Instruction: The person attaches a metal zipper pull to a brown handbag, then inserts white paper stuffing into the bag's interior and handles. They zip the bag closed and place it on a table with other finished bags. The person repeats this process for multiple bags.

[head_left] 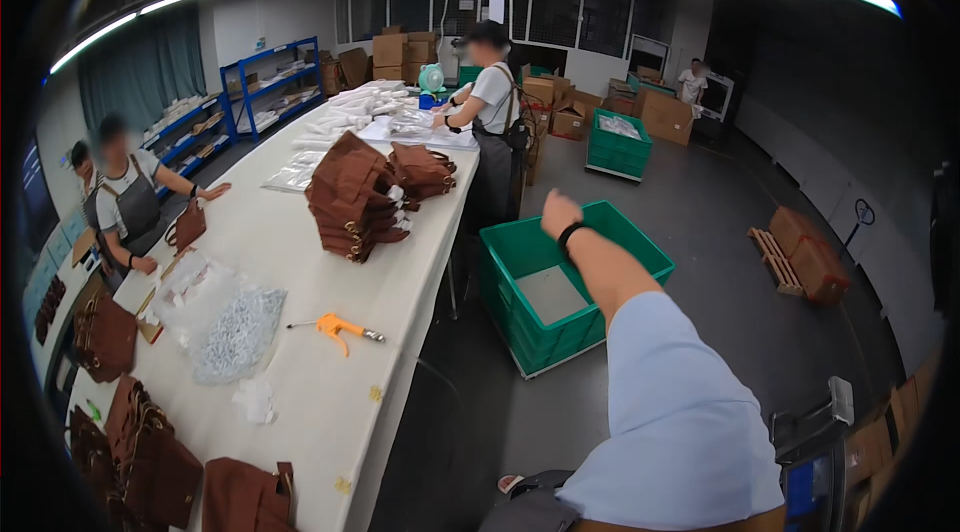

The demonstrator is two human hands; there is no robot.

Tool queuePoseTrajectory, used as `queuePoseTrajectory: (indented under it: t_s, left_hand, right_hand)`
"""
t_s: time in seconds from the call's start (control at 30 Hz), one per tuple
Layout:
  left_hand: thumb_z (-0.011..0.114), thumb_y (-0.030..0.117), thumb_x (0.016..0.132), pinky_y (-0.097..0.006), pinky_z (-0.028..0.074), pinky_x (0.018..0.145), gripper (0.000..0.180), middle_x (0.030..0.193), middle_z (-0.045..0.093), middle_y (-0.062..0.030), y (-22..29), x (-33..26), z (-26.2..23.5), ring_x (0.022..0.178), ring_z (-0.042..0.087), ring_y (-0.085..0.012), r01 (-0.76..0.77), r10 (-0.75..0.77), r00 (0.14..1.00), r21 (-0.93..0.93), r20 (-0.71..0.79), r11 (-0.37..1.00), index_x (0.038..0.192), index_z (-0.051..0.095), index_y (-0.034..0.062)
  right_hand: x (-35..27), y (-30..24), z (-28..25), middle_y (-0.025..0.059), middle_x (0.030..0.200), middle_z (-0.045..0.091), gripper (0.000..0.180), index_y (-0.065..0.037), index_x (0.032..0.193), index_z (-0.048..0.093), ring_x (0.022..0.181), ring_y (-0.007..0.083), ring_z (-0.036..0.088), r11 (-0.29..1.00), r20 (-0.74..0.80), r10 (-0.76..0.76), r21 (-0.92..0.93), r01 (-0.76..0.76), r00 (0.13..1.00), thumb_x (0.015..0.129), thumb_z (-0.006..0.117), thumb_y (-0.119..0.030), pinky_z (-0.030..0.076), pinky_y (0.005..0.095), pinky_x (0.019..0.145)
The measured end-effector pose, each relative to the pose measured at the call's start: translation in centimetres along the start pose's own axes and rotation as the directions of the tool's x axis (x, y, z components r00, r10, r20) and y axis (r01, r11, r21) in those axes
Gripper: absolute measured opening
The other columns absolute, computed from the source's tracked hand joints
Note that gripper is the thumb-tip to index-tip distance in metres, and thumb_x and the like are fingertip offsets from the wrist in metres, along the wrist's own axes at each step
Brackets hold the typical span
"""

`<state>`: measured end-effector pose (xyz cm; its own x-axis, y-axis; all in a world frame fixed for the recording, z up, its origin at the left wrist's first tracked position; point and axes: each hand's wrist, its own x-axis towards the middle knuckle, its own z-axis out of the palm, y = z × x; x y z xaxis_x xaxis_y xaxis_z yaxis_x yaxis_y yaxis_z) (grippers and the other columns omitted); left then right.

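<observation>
White worktable (330, 407), green bin (508, 297) standing beside it; my right hand (563, 215) out over the bin.
Risk: brown bag stack (345, 197) looks uneven, near the table edge; a knock could topple it. Orange air gun (335, 328) could get snagged off too. My fingers look partly curled, nothing visible in them; can't tell how far open, or if touching the bin. Left hand out of view.
</observation>
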<state>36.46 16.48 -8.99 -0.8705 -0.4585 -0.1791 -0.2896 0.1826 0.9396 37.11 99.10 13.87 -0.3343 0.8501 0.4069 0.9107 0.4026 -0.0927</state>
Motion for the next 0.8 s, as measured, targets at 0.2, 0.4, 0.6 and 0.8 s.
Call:
queuePoseTrajectory:
  t_s: [0.2, 0.4, 0.6, 0.8]
  left_hand:
    - [0.05, 0.016, 0.1, -0.027, 0.047, 0.06, 0.026, 0.096, 0.072, -0.0087, 1.3, -4.0, 8.2, 0.07, 0.058, -0.0126, 0.116, -0.099, 0.981, -0.097, 0.166, 0.988, 0.112, 0.064, -0.0028]
    - [0.054, 0.016, 0.1, -0.022, 0.046, 0.049, 0.023, 0.083, 0.073, -0.0096, -0.4, -5.8, 17.1, 0.058, 0.062, -0.011, 0.168, -0.08, 0.899, -0.17, 0.431, 0.971, 0.113, 0.065, 0.0007]
    - [0.053, 0.014, 0.1, -0.023, 0.048, 0.049, 0.022, 0.086, 0.074, -0.0113, 0.5, -5.7, 13.5, 0.06, 0.065, -0.0116, 0.197, -0.147, 0.924, -0.113, 0.352, 0.974, 0.11, 0.064, -0.0015]
    - [0.054, 0.014, 0.099, -0.022, 0.048, 0.051, 0.021, 0.087, 0.074, -0.0116, -0.3, -4.2, 10.1, 0.062, 0.066, -0.0114, 0.246, -0.197, 0.935, -0.139, 0.294, 0.959, 0.109, 0.064, -0.001]
  right_hand:
    - [10.0, 13.3, -3.8, 0.0226, 0.103, 0.07, 0.026, -0.004, 0.094, 0.073, 0.101, 0.0409, 0.067, 0.991, -0.047, 0.107, 0.08, -0.103, 0.993, 0.089, 0.051, -0.016, 0.055, 0.0482, 0.085]
    - [9.0, 29.8, 8.8, 0.0153, 0.09, 0.07, 0.019, -0.008, 0.087, 0.071, 0.083, 0.0344, 0.066, 0.908, 0.323, -0.215, -0.281, 0.31, 0.922, 0.085, 0.066, -0.026, 0.053, 0.0457, 0.073]
    - [-11.0, 20.0, 23.6, 0.0039, 0.078, 0.074, 0.027, -0.008, 0.081, 0.074, 0.075, 0.0206, 0.071, 0.765, 0.889, -0.274, -0.029, 0.644, 0.366, 0.084, 0.066, -0.033, 0.056, 0.037, 0.072]
    - [-25.3, 7.7, 25.8, 0.0132, 0.093, 0.073, 0.034, -0.006, 0.11, 0.07, 0.088, 0.0283, 0.071, 0.659, 0.834, -0.551, 0.448, 0.604, -0.018, 0.085, 0.058, -0.027, 0.054, 0.0389, 0.085]
